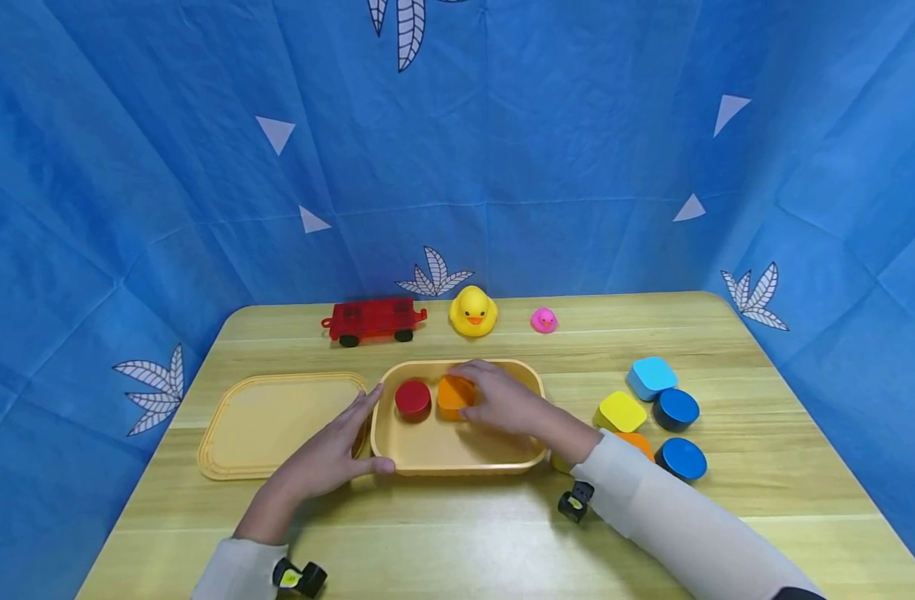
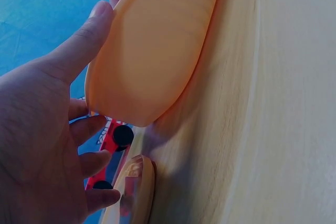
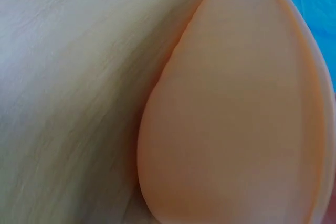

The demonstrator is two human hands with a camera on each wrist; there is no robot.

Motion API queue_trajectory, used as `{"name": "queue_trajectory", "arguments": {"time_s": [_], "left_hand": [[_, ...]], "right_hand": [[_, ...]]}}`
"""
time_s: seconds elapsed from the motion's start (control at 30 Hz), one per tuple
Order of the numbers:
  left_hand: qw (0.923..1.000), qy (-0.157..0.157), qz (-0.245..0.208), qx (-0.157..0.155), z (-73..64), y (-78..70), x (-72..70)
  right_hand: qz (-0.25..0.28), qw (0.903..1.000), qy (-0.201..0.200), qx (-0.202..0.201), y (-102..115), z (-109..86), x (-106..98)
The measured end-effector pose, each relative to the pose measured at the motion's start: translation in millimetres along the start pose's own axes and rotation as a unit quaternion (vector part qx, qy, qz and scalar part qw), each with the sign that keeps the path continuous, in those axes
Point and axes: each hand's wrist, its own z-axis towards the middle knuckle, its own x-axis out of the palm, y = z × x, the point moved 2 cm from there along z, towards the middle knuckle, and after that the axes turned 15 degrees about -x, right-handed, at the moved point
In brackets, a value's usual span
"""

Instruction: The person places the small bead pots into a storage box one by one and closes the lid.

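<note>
A pale orange plastic box (image 1: 457, 463) stands mid-table, with a round red block (image 1: 413, 400) inside near its left end. My right hand (image 1: 498, 400) reaches over into the box and grips an orange block (image 1: 454, 397) beside the red one. Against the box's left end rests my left hand (image 1: 333, 454), fingers spread and thumb at the near corner. In the left wrist view the thumb of that hand (image 2: 50, 124) lies along the box's rim (image 2: 100, 45). The box's outer wall (image 3: 226, 108) fills most of the right wrist view and hides the right fingers.
Left of the box lies a matching lid (image 1: 277, 425). Behind stand a red toy wagon (image 1: 375, 320), a yellow duck (image 1: 472, 312) and a small pink duck (image 1: 543, 320). At right are several blocks, including a light blue one (image 1: 652, 377) and a yellow one (image 1: 620, 412).
</note>
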Motion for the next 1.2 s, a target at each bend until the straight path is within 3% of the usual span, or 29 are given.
{"name": "queue_trajectory", "arguments": {"time_s": [0.23, 0.53, 0.77, 1.03, 1.2], "left_hand": [[1.0000, 0.000, -0.001, -0.001, 1.4, 0.6, -0.1], [0.9999, 0.009, -0.007, -0.004, 1.1, -2.0, -1.1], [0.9998, 0.015, -0.013, -0.002, 2.1, -2.2, -0.1], [0.9998, 0.006, -0.017, 0.004, 0.8, -0.4, 1.2], [0.9998, 0.004, -0.018, 0.000, -0.5, 1.4, 2.3]], "right_hand": [[-0.001, 0.9998, -0.006, -0.019, 0.4, -10.0, -12.0], [-0.015, 0.9982, -0.036, -0.045, 2.7, -36.8, -32.9], [-0.012, 0.9974, -0.063, -0.034, 5.3, -65.5, -54.9], [-0.016, 0.9955, -0.093, -0.007, -6.7, -101.8, -73.1], [-0.018, 0.9957, -0.090, 0.016, -17.8, -123.4, -81.6]]}}
